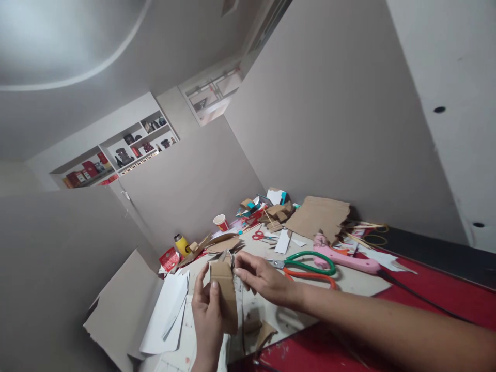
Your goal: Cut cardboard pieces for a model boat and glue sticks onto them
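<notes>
My left hand [207,310] grips a folded strip of brown cardboard [227,297], with the thumb on its near face and the fingers behind. My right hand [258,276] is at the strip's upper right edge, thumb and fingertips pinched together. What lies between those fingertips is too small to make out. A pointed grey shape shows just above the strip's top edge. Right of my right hand, large scissors with green and orange handles [310,261] lie on the table. A pink glue gun [344,256] with a black cord rests beyond them.
Small red-handled scissors [259,235], white card [282,242] and cardboard scraps [277,214] lie further back. A large cardboard sheet [320,217] leans at the wall. White papers [166,310], a yellow bottle [181,244] and a paper cup [220,222] are leftward.
</notes>
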Available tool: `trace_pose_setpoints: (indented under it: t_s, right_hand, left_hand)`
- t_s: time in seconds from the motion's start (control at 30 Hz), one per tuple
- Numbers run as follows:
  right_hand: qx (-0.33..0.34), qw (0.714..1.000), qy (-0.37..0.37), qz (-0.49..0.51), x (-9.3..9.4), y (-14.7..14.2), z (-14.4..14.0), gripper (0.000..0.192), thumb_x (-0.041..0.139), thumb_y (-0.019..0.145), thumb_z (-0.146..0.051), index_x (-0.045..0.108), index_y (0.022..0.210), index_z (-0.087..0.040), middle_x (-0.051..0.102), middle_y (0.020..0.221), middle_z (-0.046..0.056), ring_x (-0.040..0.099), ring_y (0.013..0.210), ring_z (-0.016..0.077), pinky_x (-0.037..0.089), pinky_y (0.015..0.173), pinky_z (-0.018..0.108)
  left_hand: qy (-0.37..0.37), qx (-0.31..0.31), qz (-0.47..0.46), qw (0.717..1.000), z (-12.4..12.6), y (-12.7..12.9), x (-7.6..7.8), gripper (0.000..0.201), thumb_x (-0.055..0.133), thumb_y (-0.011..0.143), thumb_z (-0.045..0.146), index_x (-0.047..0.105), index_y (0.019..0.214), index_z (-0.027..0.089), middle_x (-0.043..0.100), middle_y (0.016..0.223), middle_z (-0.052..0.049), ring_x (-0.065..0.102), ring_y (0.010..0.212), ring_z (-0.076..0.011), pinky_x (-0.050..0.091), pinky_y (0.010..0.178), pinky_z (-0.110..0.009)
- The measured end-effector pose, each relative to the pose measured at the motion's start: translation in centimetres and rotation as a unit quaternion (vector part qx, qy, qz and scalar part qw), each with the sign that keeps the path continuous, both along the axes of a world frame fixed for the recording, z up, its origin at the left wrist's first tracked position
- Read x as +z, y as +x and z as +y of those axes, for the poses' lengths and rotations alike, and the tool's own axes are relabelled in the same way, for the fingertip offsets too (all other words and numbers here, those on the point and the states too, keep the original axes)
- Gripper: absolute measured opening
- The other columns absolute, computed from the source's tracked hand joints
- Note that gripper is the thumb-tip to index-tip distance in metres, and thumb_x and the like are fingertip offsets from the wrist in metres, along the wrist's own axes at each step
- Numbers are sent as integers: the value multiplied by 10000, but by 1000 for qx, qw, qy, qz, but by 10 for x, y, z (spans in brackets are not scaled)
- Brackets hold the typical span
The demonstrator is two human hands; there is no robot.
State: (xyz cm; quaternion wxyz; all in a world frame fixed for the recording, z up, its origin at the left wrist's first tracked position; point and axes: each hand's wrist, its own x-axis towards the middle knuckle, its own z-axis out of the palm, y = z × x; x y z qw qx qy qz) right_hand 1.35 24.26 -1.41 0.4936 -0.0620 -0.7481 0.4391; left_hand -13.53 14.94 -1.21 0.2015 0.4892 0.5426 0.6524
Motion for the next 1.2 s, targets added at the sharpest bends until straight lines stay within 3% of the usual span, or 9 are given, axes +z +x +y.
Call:
trace_pose_setpoints:
  t_s: [0.13, 0.37, 0.63, 0.77, 0.83, 0.93, 1.1, 1.2]
  right_hand:
    - [12, 999, 21, -31, -2, 1, -5, 195, 406, 925, -333, 403, 773, -210, 458, 574, -50, 413, 492, 100, 343, 481, 223]
    - [-46, 994, 93, -21, 2, 5, -7, 291, 374, 939, -378, 420, 710, -205, 446, 634, -23, 406, 581, 121, 338, 565, 256]
    - [-73, 997, -4, 27, -4, 5, 2, 449, 334, 951, -497, 356, 602, -216, 357, 507, -48, 341, 448, 96, 307, 455, 245]
    - [-34, 992, -102, 59, -6, 0, 9, 283, 458, 904, -490, 474, 876, -209, 522, 701, -25, 468, 484, 80, 362, 412, 200]
    - [13, 987, -151, 50, -5, -1, 10, 331, 497, 866, -522, 478, 979, -211, 549, 764, -13, 506, 503, 84, 375, 374, 182]
    - [81, 976, -203, 18, -2, 0, 9, 360, 516, 836, -544, 507, 924, -194, 518, 622, -45, 504, 464, 88, 395, 351, 173]
    - [122, 967, -221, -13, 0, 2, 4, 339, 646, 753, -476, 539, 704, -158, 485, 527, -62, 463, 428, 60, 397, 364, 161]
    - [130, 958, -254, -17, 0, 1, 6, 336, 688, 720, -454, 541, 684, -153, 496, 522, -64, 459, 412, 53, 397, 366, 163]
  left_hand:
    - [18, 33, 67, 997, -1, 3, -1, 385, 616, 817, 402, 639, 1157, 224, 629, 1255, -104, 528, 1212, -260, 383, 1016, -350]
    - [10, 38, 124, 992, -4, 8, -4, 371, 579, 842, 375, 650, 1182, 246, 625, 1271, -85, 532, 1209, -265, 378, 1034, -378]
    - [-4, 25, 68, 997, -13, 10, 2, 433, 603, 828, 413, 624, 1224, 240, 621, 1277, -90, 545, 1188, -270, 402, 1005, -374]
    - [-39, -19, 25, 999, -16, 8, 5, 520, 657, 784, 427, 587, 1263, 237, 693, 1152, -85, 614, 1078, -254, 487, 868, -313]
    - [-53, -29, 23, 998, -16, 8, 7, 545, 688, 756, 420, 594, 1253, 217, 717, 1085, -86, 637, 1018, -253, 500, 825, -299]
    - [-64, -39, 26, 997, -14, 11, 8, 543, 709, 739, 397, 607, 1233, 194, 726, 1042, -87, 648, 975, -248, 503, 815, -301]
    - [-74, -59, 19, 995, -10, 17, 8, 616, 698, 751, 390, 516, 1312, 211, 742, 951, -67, 674, 885, -227, 520, 777, -309]
    - [-81, -66, 1, 995, -9, 18, 10, 721, 728, 720, 384, 439, 1364, 237, 743, 960, -57, 679, 906, -236, 532, 768, -309]
